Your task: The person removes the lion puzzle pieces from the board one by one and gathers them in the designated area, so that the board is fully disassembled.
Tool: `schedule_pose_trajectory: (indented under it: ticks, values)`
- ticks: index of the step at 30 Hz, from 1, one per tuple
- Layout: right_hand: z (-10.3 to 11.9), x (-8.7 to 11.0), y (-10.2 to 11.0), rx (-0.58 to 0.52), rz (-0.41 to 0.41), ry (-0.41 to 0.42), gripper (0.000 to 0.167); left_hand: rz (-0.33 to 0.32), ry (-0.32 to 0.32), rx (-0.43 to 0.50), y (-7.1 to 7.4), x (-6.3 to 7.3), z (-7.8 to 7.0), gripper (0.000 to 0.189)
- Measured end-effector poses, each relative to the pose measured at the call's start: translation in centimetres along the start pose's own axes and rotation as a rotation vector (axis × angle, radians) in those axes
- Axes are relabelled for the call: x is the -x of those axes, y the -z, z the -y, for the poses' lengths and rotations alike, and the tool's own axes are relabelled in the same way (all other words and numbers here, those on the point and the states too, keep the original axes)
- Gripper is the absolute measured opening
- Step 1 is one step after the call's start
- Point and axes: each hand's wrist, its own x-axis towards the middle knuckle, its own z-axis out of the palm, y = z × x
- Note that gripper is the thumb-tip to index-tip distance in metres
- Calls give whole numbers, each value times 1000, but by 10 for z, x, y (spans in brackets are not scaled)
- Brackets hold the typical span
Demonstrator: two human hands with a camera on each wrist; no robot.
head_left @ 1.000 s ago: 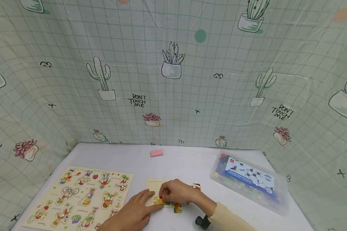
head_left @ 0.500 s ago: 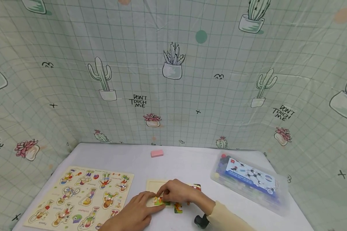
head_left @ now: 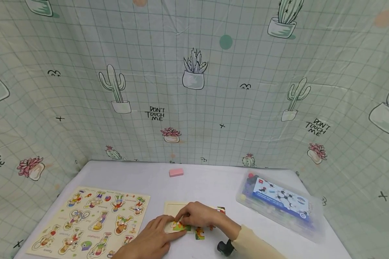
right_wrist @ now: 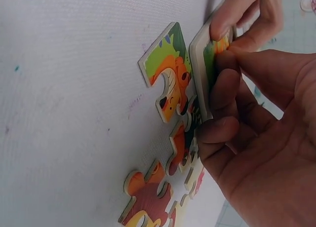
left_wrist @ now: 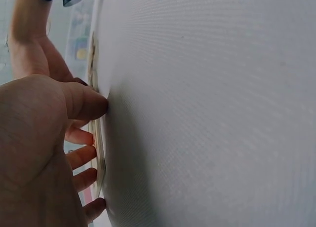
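Note:
A pale puzzle tray (head_left: 171, 208) lies at the table's front middle, with a colourful puzzle piece (head_left: 178, 226) inside its near left part. My left hand (head_left: 150, 235) rests along the tray's left and near edges, fingers nearly straight and thumb spread. Bent over the tray, my right hand (head_left: 201, 214) pinches at the piece with thumb and index finger; its fingers partly cover it. In the right wrist view, a loose puzzle piece (right_wrist: 180, 71) with an orange animal lies beside the tray, and a red-brown puzzle piece (right_wrist: 148, 192) lies farther off among others.
To the left lies a large board (head_left: 94, 221) of sports-figure pieces. A pink block (head_left: 176, 172) sits at the back, and a clear plastic case (head_left: 280, 201) with a blue label stands on the right. A black device (head_left: 226, 248) is at my right wrist.
My right fingertips have shifted slightly left on the tray, closer to the left hand's fingers. The left hand stays almost still at the tray's edge.

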Motion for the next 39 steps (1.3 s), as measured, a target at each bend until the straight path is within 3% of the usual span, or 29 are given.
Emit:
schedule_pose_trajectory:
  ticks: [11, 22, 33, 39]
  values:
    - [-1, -2, 2, -31, 6, 16, 21, 11, 7, 9, -4, 0, 3, 55]
    - [0, -2, 0, -85, 10, -20, 20, 47, 27, 26, 0, -1, 0, 54]
    - [1, -2, 1, -97, -1, -26, 20, 17, 16, 10, -2, -1, 2, 56]
    - [3, -1, 2, -94, 1, -25, 20, 45, 44, 32, 3, -3, -1, 57]
